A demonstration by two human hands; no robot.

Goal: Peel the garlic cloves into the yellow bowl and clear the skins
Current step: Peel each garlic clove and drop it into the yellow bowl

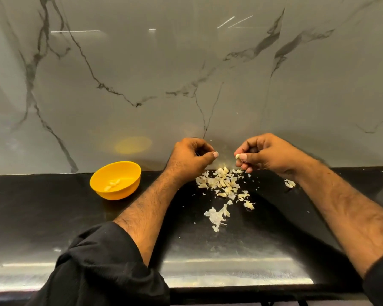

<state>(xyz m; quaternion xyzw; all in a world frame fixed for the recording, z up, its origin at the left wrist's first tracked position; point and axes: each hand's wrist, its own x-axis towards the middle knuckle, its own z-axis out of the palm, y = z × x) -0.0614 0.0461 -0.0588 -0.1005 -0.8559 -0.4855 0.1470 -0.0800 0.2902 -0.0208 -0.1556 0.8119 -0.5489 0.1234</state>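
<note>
A yellow bowl (128,173) stands on the black counter at the left, with a few peeled garlic cloves (112,184) inside. My right hand (268,154) hovers over the counter's back edge and pinches a small garlic clove (237,156) between thumb and fingertips. A short gap to its left, my left hand (191,157) has its fingers curled, thumb against forefinger; I see nothing held in it. Under both hands lies a scatter of garlic skins (224,184), trailing toward me to a larger papery clump (217,215). Another bit of skin (289,183) lies beside my right wrist.
The black counter (53,217) runs left to right, with a shiny strip along its front edge. A grey marble wall (186,74) rises directly behind the hands and bowl. My black sleeves cover the lower left and lower right corners.
</note>
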